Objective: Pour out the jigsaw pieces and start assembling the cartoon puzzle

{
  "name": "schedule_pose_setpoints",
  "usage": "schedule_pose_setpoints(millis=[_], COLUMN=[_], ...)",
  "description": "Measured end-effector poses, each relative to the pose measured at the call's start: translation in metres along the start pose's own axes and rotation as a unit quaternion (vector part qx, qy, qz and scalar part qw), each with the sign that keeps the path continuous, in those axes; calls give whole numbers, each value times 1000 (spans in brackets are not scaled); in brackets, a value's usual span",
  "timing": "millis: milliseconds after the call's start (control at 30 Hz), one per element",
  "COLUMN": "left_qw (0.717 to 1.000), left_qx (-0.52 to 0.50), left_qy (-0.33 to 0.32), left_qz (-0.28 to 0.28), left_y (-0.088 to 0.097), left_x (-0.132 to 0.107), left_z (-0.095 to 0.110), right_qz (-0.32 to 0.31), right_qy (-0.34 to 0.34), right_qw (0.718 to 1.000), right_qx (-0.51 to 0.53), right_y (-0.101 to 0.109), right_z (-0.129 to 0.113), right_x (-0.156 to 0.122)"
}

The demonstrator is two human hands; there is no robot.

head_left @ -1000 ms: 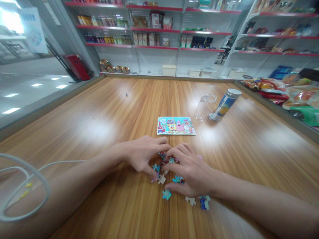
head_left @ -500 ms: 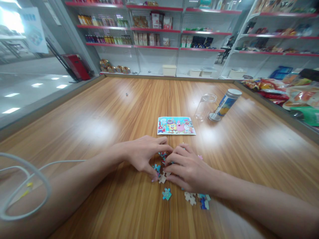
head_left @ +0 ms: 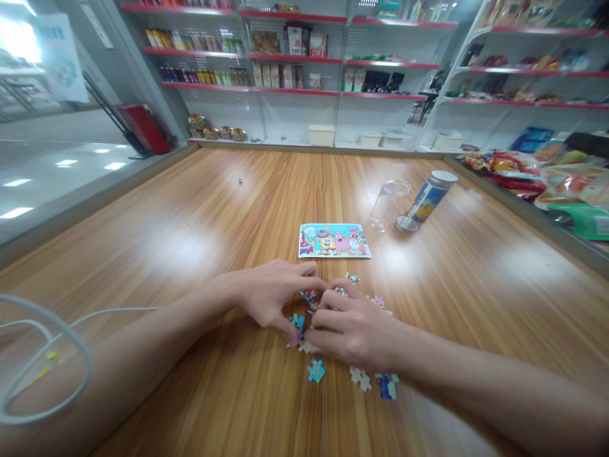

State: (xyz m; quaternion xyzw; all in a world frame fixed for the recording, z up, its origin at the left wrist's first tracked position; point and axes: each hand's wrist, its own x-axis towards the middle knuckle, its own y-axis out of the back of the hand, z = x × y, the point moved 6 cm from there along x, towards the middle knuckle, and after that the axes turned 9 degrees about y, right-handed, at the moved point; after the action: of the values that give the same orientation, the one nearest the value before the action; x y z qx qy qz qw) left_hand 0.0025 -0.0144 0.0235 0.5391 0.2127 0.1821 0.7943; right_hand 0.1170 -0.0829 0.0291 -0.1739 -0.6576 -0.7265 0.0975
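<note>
1. Head view: on the table [head_left: 214,222], puzzle pieces [head_left: 316,370] lie under and around the left hand [head_left: 269,295] and right hand [head_left: 354,327], partly hidden.
2. The left thumb and fingers are wide apart; the right fingers curl, but I can't tell if they grip.
3. A picture card [head_left: 334,241] lies just past the hands.
4. A blue can [head_left: 429,198], inside hidden, stands near a clear jar [head_left: 389,204] and silver lid [head_left: 406,223].

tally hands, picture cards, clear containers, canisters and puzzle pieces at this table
Hands: 2 (left hand, right hand)
Picture card: 1
Clear container: 1
Canister: 1
Puzzle pieces: cannot be counted, hands hide some
Total: 5, without puzzle pieces
</note>
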Motion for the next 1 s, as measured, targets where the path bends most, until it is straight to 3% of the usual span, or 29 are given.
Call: schedule_pose_setpoints(millis=[200, 1000], left_qw=[1000, 1000], left_qx=[-2, -15], left_qy=[-1, 0], left_qz=[-10, -12], left_y=[0, 0], left_x=[0, -1], left_z=[-1, -4], right_qz=[-7, 12], right_qy=[35, -1], right_qw=[999, 999], right_qx=[-28, -33], right_y=[2, -2], right_z=[-4, 0], right_x=[0, 0])
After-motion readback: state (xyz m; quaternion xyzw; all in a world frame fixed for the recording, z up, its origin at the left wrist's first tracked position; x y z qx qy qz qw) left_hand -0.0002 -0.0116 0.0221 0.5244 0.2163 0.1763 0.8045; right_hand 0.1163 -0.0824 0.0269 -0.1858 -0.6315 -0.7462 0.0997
